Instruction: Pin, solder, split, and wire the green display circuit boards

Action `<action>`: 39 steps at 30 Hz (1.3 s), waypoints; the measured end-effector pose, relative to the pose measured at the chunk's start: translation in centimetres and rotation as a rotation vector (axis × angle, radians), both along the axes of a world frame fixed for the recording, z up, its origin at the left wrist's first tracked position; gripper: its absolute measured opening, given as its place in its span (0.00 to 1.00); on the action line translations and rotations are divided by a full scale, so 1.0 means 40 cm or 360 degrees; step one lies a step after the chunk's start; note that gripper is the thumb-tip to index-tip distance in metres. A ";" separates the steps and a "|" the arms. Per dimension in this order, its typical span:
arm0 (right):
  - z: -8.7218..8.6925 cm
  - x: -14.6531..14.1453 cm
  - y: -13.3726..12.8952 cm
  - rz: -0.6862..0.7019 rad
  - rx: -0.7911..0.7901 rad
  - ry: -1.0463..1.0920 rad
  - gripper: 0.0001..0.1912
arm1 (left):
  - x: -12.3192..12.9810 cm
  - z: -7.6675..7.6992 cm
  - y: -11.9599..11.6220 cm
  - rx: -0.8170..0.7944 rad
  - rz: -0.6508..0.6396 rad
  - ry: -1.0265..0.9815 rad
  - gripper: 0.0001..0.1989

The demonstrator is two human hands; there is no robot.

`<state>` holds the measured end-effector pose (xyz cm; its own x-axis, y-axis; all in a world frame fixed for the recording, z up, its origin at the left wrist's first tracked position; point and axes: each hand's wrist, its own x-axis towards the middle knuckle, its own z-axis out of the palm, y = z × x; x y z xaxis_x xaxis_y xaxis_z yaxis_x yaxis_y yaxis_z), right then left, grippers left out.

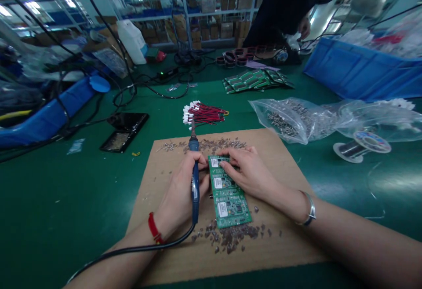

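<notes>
A blue soldering iron (195, 188) rests in the crook of my left hand (180, 188), its tip pointing away from me and its cable trailing over my left forearm. The left fingers curl beside the left edge of a green circuit board (232, 205); what their tips touch is partly hidden. My right hand (249, 170) grips the board's far right part, thumb on top near a white label. Several white-labelled modules sit on the board. Small dark parts (231, 236) lie loose at its near end, and more small metal parts (211, 144) lie beyond it.
Cardboard (280, 240) covers the green bench. Red-black wires (207, 114) with white connectors lie ahead. A solder spool (361, 146), bags of metal parts (293, 119), stacked boards (257, 80) and a blue bin (365, 71) are rightward. A black box (125, 130) sits left. Another person (290, 7) stands opposite.
</notes>
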<state>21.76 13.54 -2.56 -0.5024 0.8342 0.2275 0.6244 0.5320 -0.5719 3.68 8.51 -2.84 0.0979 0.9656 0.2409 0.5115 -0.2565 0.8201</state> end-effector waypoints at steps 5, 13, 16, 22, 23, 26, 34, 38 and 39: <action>0.002 0.001 0.000 0.0043 -0.0008 0.0034 0.08 | 0.003 -0.002 -0.002 -0.0051 -0.0031 -0.0073 0.14; 0.001 0.000 0.002 0.0014 -0.0041 0.0026 0.08 | -0.002 -0.007 -0.003 -0.0014 -0.0023 0.0009 0.15; -0.001 0.001 0.003 0.0005 -0.0056 0.0036 0.07 | -0.002 -0.008 -0.003 0.0009 -0.0027 0.0033 0.15; -0.003 0.003 0.004 -0.0004 -0.0065 0.0061 0.07 | -0.004 -0.004 -0.006 0.0047 -0.0063 0.0058 0.15; -0.003 0.003 0.004 -0.0006 -0.0070 0.0065 0.07 | -0.004 -0.004 -0.007 0.0051 -0.0066 0.0062 0.15; -0.004 0.002 0.005 -0.0010 -0.0074 0.0069 0.07 | -0.006 -0.006 -0.008 0.0068 -0.0068 0.0083 0.15; -0.003 0.003 0.004 0.0008 -0.0041 0.0073 0.07 | -0.006 -0.011 -0.005 0.0132 -0.0095 0.0161 0.16; -0.002 0.003 0.004 -0.0001 -0.0060 0.0080 0.07 | -0.008 -0.009 -0.007 0.0109 -0.0093 0.0155 0.15; -0.002 0.002 0.004 -0.0003 -0.0064 0.0079 0.07 | -0.009 -0.008 -0.008 0.0104 -0.0089 0.0150 0.14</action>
